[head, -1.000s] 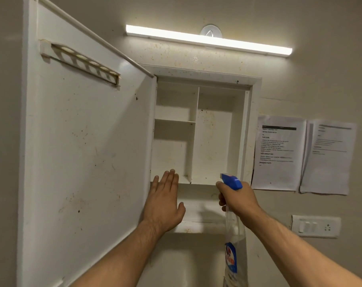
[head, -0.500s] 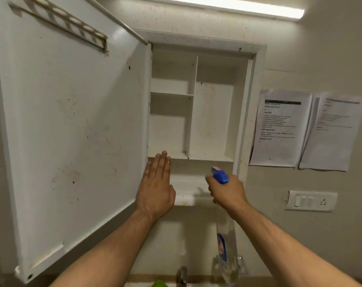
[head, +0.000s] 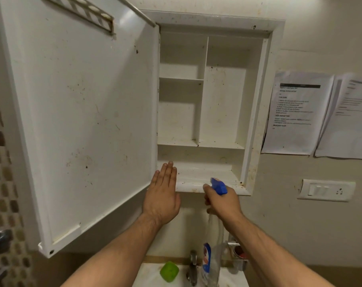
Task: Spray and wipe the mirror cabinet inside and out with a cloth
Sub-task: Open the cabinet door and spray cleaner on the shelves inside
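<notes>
The white mirror cabinet point(head: 256, 104) is set in the wall, its stained door point(head: 82, 112) swung open to the left. Empty, speckled shelves show inside. My left hand point(head: 162, 195) is flat with straight fingers at the door's lower right edge, fingertips near the bottom shelf. My right hand point(head: 221, 200) grips the neck of a clear spray bottle point(head: 212, 257) with a blue trigger head, its nozzle level with the cabinet's bottom ledge. A green object point(head: 169, 271), too blurred to identify, lies on the basin below.
A tap point(head: 192, 266) and a white basin point(head: 149, 276) sit under the cabinet. Two printed sheets point(head: 298, 112) hang on the wall to the right, above a switch plate point(head: 326, 190). Mosaic tiles point(head: 1, 162) run down the left edge.
The view has tilted downward, bringing the basin and tap into sight. Both hands have stayed near the cabinet's bottom ledge, the right still holding the bottle.
</notes>
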Action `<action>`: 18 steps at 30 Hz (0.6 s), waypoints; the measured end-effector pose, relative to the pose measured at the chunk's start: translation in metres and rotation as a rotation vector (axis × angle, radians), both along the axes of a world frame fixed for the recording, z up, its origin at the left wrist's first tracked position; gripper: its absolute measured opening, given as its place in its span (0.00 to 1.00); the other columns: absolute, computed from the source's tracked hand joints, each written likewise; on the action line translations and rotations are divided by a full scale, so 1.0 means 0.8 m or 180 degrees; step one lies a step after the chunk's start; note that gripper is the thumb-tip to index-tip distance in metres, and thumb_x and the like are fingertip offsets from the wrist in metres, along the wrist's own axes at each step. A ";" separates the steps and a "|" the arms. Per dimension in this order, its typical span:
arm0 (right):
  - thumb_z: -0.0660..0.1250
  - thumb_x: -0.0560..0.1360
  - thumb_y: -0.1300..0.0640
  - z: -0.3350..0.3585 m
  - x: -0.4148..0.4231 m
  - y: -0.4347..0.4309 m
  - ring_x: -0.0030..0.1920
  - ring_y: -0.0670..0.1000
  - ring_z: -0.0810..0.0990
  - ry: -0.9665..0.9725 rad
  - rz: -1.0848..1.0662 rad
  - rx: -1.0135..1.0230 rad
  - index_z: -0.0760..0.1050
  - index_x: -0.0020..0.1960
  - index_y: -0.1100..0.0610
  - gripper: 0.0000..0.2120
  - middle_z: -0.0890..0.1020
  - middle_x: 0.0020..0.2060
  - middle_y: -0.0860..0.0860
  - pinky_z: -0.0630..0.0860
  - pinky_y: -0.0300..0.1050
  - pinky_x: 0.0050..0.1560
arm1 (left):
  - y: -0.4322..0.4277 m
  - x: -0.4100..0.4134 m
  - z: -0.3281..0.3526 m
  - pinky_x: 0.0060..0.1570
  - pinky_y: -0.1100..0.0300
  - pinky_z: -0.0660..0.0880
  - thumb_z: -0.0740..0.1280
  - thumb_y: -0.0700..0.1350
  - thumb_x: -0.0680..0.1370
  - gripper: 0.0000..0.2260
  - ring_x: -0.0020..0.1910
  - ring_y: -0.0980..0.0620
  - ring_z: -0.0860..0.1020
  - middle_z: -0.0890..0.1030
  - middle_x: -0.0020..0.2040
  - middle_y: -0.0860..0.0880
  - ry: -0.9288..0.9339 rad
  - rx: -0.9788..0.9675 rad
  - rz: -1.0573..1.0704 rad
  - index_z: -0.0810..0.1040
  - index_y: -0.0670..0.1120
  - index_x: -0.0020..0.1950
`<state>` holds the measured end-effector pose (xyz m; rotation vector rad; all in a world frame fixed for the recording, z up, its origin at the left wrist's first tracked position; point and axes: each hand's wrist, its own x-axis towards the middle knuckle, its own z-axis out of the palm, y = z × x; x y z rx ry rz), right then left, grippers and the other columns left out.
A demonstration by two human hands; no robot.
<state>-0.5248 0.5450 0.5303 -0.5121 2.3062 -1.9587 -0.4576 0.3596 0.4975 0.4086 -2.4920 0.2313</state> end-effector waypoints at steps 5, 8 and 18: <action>0.68 0.81 0.50 -0.022 -0.012 0.045 0.37 0.58 0.83 0.0264 -0.0743 0.0322 0.79 0.42 0.60 0.15 0.83 0.36 0.59 0.84 0.56 0.43 | 0.007 -0.005 -0.015 0.81 0.49 0.40 0.48 0.58 0.83 0.35 0.82 0.47 0.38 0.37 0.83 0.43 -0.0044 0.0118 -0.0096 0.40 0.42 0.83; 0.69 0.81 0.51 -0.043 0.000 0.051 0.37 0.59 0.82 0.0396 -0.0535 0.0413 0.78 0.42 0.59 0.14 0.83 0.37 0.60 0.83 0.57 0.46 | 0.016 -0.010 -0.024 0.80 0.50 0.38 0.48 0.58 0.83 0.35 0.82 0.47 0.37 0.37 0.83 0.43 -0.0104 0.0114 -0.0097 0.39 0.42 0.83; 0.69 0.80 0.53 -0.064 0.039 -0.002 0.34 0.50 0.76 0.0629 0.0313 0.0778 0.77 0.41 0.57 0.11 0.81 0.36 0.58 0.82 0.50 0.43 | 0.014 0.004 -0.036 0.81 0.50 0.39 0.52 0.53 0.83 0.34 0.82 0.46 0.36 0.35 0.82 0.43 -0.0194 0.0177 0.0056 0.37 0.42 0.82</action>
